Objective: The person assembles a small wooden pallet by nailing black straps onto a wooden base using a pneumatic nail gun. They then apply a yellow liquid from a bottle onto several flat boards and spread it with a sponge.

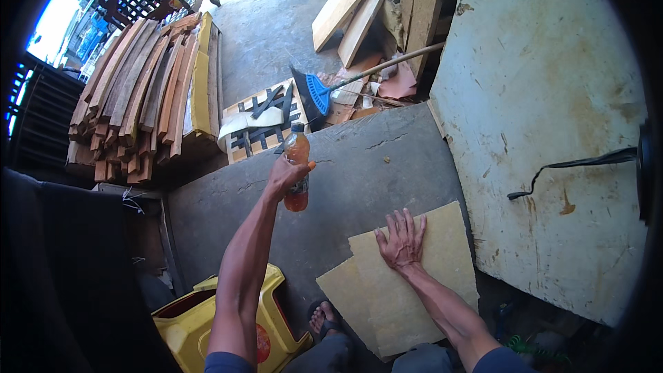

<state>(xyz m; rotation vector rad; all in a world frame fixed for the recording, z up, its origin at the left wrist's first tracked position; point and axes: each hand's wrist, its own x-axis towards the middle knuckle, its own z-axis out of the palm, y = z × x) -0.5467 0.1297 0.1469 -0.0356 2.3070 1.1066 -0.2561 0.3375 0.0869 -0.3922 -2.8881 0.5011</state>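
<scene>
My left hand (286, 176) is raised out in front, gripping a plastic bottle (297, 166) of orange-brown drink with a dark cap, held upright over the concrete floor. My right hand (402, 240) lies flat, fingers spread, pressing on a pale tan square board (421, 283) that rests on the floor at the lower middle. A second tan board (342, 290) sticks out from beneath it on the left. My bare foot in a sandal (323, 318) shows just below the boards.
A yellow plastic stool (190, 318) stands at my lower left. Stacked curved wooden pieces (138, 97) fill the left. A blue broom (321, 93) lies by a small pallet (262, 121). A large stained white panel (545, 117) leans at the right, planks (352, 10) behind.
</scene>
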